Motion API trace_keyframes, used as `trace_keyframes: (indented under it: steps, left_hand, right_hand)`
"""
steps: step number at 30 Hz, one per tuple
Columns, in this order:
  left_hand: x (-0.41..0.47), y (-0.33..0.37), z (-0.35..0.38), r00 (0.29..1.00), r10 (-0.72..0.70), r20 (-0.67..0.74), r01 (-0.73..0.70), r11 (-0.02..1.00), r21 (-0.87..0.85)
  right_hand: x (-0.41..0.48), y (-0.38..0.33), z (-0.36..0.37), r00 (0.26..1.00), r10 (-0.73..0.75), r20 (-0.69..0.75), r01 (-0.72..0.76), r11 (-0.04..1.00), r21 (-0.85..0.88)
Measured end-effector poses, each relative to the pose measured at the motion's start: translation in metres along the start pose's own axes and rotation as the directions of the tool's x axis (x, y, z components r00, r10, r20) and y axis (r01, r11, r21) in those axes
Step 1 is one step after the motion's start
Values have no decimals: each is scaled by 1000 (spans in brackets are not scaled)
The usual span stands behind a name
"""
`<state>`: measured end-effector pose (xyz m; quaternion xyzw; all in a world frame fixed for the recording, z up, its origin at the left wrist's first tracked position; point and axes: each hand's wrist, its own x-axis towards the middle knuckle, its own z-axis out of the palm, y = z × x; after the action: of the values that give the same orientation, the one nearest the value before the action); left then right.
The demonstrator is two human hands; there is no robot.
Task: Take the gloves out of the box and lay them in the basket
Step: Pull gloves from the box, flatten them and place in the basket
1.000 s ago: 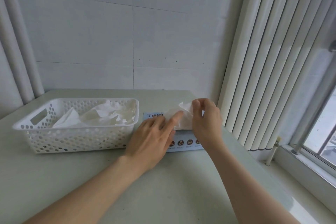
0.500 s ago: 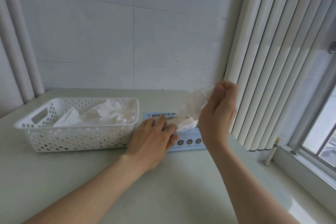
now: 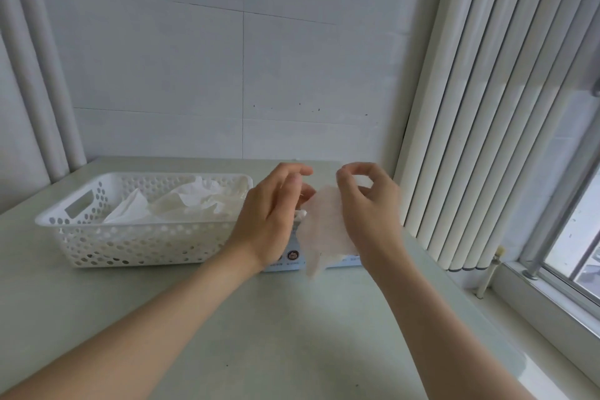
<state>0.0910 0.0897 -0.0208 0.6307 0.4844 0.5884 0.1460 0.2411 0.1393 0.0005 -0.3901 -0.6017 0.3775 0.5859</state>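
The white basket [image 3: 143,224] near the bench's back-left corner holds crumpled gloves [image 3: 194,201]. The left hand [image 3: 269,217] hangs loose-fingered, gripping nothing, just beside 1 translucent glove [image 3: 324,227]. The right hand [image 3: 370,204] pinches it above the box [image 3: 297,265] towards the bench's right edge.

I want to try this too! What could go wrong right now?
The glove is thin and floppy, and the right hand only pinches its top, so it might slip onto the table. Its tip dangles near the box, where it could catch. The basket is off to the left, so the glove may drape over the rim.
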Motion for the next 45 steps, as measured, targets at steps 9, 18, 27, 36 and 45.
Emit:
trace_keyframes:
  steps: [9, 18, 27, 36, 45]
  left_hand:
    - [5, 4, -2, 989, -39, 144, 54, 994, -100]
    - [22, 4, -20, 985, -115, -126, 103, 990, -101]
    - [31, 17, -33, 964, -264, -39, 262, 964, -50]
    - [41, 20, -46, 945, -292, -149, 285, 956, -70]
    - [53, 15, -77, 878, -416, -235, 406, 909, -95]
  right_hand:
    - [1, -1, -1, 947, 258, 190, -302, 916, 264]
    - [-2, 4, 0, 918, 135, 373, -184, 978, 99]
    - [-7, 3, 6, 940, 50, 338, -83, 993, 83]
    - [-14, 12, 19, 951, -22, 308, 52, 995, -90]
    - [-2, 7, 33, 892, 200, 406, -266, 957, 113]
